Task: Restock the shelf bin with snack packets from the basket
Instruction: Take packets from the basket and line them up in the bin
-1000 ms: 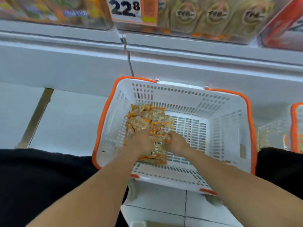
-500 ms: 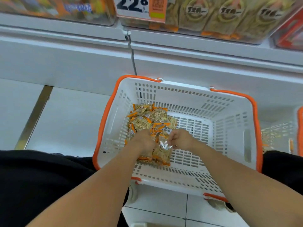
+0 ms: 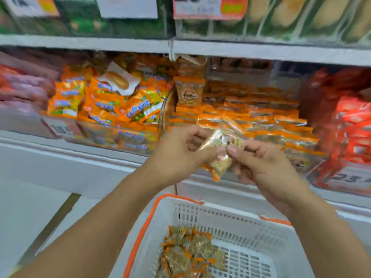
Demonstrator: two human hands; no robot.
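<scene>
Head view: left hand and right hand, fingers curled, both pinch one packet held up in front of the shelf bin. Left of the bin lie orange-and-green bags; right of it, red packs. Below the bin stands the basket with more packets on its floor.

You cannot read the price tags along the upper shelf; they are blurred and cut by the top edge. The basket runs off the bottom edge, its near rim unseen. Your left hand and right hand cover much of the snack packets, whose print is smeared. The red packs are cropped at the right edge.
</scene>
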